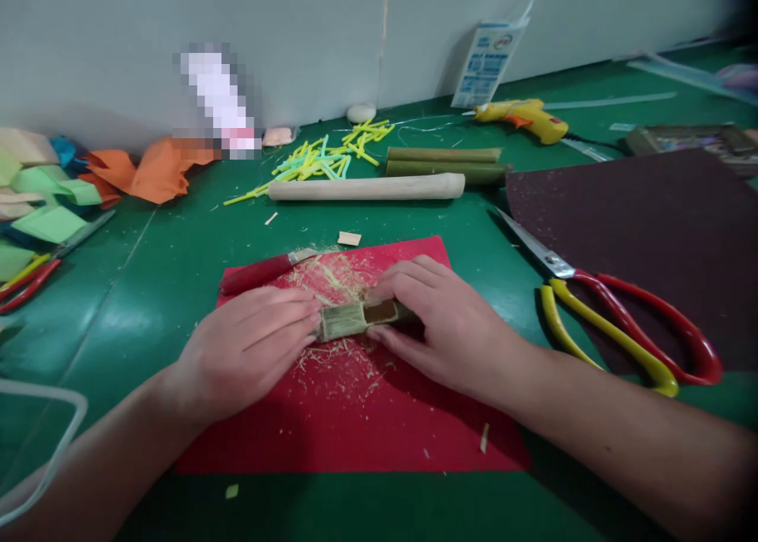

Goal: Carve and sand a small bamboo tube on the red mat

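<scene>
A short piece of green bamboo [355, 318] lies on a red sheet [379, 423] among pale shavings. My right hand [441, 325] is wrapped round its right end. My left hand [252, 348] presses its fingertips against the left end, fingers close together. A red-handled knife [264, 272] lies on the sheet just beyond my left hand, blade pointing right.
Large red-and-yellow scissors [616, 317] lie right of the sheet on dark sandpaper [651, 226]. Behind are a pale wooden stick [367, 188], green bamboo lengths [444, 163], cut straw bits [320, 159], and a yellow glue gun [524, 117]. Coloured paper [53, 194] is piled at the left.
</scene>
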Motion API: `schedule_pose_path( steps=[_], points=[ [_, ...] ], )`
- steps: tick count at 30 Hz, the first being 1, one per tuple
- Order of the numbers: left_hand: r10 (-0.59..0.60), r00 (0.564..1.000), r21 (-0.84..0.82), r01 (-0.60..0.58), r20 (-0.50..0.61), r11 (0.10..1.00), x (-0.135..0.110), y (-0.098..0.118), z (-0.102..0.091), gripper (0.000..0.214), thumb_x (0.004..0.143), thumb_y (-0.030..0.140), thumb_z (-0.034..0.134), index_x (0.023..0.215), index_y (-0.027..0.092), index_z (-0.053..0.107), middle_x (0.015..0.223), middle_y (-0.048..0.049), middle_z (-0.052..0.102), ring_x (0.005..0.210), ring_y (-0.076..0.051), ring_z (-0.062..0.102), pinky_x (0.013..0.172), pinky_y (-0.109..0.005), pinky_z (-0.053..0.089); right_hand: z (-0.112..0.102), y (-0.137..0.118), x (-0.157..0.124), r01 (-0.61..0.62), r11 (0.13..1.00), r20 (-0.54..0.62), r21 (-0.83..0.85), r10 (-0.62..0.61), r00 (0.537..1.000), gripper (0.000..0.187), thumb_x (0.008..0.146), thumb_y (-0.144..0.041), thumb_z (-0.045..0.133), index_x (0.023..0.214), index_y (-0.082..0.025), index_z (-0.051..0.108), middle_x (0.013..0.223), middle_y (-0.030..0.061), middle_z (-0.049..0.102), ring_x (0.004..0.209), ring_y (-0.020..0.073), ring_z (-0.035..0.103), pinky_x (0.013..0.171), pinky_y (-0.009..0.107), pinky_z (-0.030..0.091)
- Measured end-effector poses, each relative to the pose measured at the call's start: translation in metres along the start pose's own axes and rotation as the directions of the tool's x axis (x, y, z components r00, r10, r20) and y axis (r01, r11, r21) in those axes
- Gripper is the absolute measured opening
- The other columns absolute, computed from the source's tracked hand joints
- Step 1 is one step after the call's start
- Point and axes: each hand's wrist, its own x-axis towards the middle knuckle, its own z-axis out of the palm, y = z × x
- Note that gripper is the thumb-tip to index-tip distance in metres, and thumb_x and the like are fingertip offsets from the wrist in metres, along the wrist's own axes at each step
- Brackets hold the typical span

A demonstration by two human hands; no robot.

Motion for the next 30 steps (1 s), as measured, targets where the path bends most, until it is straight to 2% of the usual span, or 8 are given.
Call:
schedule_pose_path(
  steps=[6,12,24,27,30],
  points=[
    [-0.003,1.0,-0.053,0.003,-0.004,0.999,0.004,-0.006,0.0,0.018,0.084,0.015,0.056,0.101,0.011,0.062,0.106,-0.0102,0.066,0.1,-0.021,0.061,0.089,-0.038,0.05,-0.001,-0.002,-0.004,0.006,0.999,-0.008,-0.034,-0.006,1.0,0.016,0.079,-0.022,0.058,0.094,-0.016,0.058,0.094,0.0086,0.06,0.088,0.0232,0.05,0.078,0.038,0.041],
    [-0.033,0.999,-0.066,0.033,0.011,0.997,0.0,-0.006,0.001,0.019,0.084,0.017,0.057,0.102,0.014,0.062,0.107,-0.0078,0.066,0.101,-0.02,0.061,0.09,-0.038,0.05,-0.002,-0.002,-0.004,0.039,0.997,-0.007,-0.068,-0.04,0.999,0.021,0.08,-0.02,0.056,0.1,-0.016,0.061,0.096,0.0093,0.059,0.09,0.0238,0.05,0.077,0.038,0.041],
    [-0.018,1.0,-0.064,0.017,-0.013,0.998,0.002,-0.004,0.004,0.022,0.082,0.016,0.059,0.103,0.012,0.062,0.107,-0.0087,0.066,0.102,-0.02,0.06,0.091,-0.038,0.049,0.0,-0.01,-0.005,-0.062,0.95,-0.05,-0.307,0.049,0.998,0.026,0.068,-0.017,0.055,0.093,-0.015,0.06,0.095,0.0084,0.061,0.089,0.0262,0.052,0.074,0.039,0.041],
    [-0.03,0.999,-0.041,0.029,-0.034,0.999,0.003,-0.002,0.005,0.021,0.082,0.015,0.059,0.103,0.012,0.062,0.107,-0.0086,0.066,0.102,-0.02,0.06,0.091,-0.037,0.049,0.0,-0.013,-0.005,-0.067,0.95,-0.047,-0.306,0.055,0.997,0.023,0.071,-0.021,0.056,0.093,-0.016,0.06,0.094,0.0078,0.061,0.087,0.0257,0.052,0.073,0.038,0.041],
    [-0.03,0.999,-0.032,0.029,-0.039,0.999,0.004,0.0,0.005,0.021,0.082,0.014,0.059,0.102,0.012,0.062,0.107,-0.0082,0.066,0.102,-0.019,0.059,0.091,-0.036,0.048,0.001,-0.013,-0.004,-0.049,0.96,-0.037,-0.277,0.04,0.999,0.026,0.079,-0.032,0.056,0.099,-0.016,0.06,0.097,0.0078,0.061,0.088,0.0254,0.052,0.073,0.038,0.041]
  ],
)
